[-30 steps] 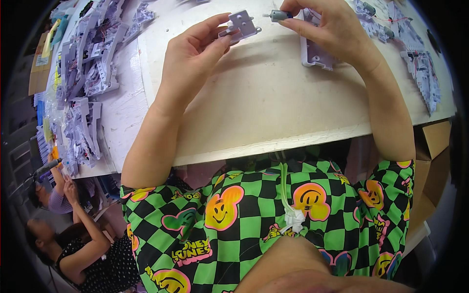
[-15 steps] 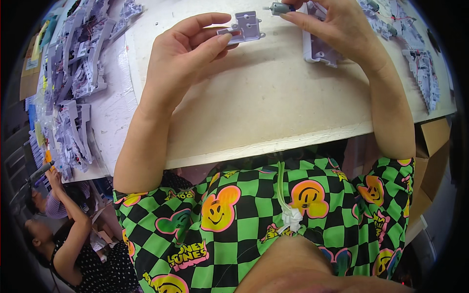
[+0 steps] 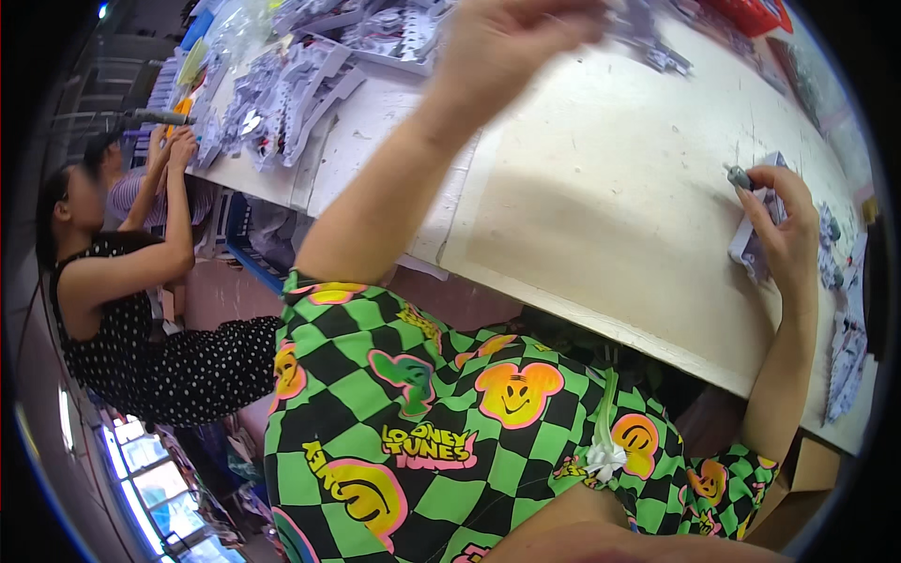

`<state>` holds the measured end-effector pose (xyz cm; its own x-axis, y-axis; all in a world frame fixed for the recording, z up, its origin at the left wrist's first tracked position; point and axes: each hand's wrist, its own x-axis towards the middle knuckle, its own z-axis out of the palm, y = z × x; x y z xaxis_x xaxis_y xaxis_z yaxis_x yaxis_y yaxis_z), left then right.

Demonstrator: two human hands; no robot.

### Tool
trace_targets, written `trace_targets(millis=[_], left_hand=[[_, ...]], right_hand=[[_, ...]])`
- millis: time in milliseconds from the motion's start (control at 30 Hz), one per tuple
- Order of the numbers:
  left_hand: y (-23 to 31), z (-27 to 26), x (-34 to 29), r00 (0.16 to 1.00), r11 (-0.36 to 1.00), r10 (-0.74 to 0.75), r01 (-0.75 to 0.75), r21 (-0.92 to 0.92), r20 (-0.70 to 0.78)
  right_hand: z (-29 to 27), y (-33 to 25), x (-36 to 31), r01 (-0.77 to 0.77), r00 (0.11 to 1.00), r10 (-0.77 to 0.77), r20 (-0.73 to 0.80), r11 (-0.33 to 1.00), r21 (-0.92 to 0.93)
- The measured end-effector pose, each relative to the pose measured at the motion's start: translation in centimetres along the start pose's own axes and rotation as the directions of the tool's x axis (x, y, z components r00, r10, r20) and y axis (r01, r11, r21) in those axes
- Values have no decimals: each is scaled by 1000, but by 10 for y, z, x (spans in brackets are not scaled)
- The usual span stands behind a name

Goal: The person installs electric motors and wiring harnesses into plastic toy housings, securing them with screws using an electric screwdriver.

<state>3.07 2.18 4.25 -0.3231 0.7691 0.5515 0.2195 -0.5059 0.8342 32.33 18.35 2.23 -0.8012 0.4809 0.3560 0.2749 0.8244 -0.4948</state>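
My right hand (image 3: 786,220) is at the right side of the table, with a small grey cylindrical motor (image 3: 740,177) pinched between thumb and fingers. Under that hand is a light purple-grey plastic housing (image 3: 748,246); whether the hand also grips it, I cannot tell. My left hand (image 3: 526,42) is stretched far forward over the table, its fingers smeared by motion, and what they hold, if anything, cannot be made out. Just beyond its fingertips lie several grey plastic parts (image 3: 657,47).
Piles of plastic housings with wires (image 3: 282,103) cover the table's far left, and more parts (image 3: 845,347) line its right edge. A red basket (image 3: 751,14) stands at the far right. Someone in a dotted dress (image 3: 122,310) works at the left; a cardboard box (image 3: 812,464) sits lower right.
The view has swung left. My left hand has moved away from my right and reaches forward; the flat plastic piece it held no longer shows. My right hand still has the motor.
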Motion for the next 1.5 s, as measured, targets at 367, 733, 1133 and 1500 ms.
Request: trace_targets(millis=[367,733,1133,1500], left_hand=[[80,-382,-47,592,625,-22,638,451,-806],[52,-444,-14,706,112,560,455,884,-434],[-42,4,60,929,555,-6,-305,774,371],[-113,57,112,778,421,-212,-473,774,591]], right_hand=[[-12,-9,1,-50,998,51,-30,998,33],[-8,-5,2,25,996,-30,-82,998,-60],[3,32,23,116,985,-121,-126,992,-43],[-15,40,26,67,998,-67,6,997,-34]])
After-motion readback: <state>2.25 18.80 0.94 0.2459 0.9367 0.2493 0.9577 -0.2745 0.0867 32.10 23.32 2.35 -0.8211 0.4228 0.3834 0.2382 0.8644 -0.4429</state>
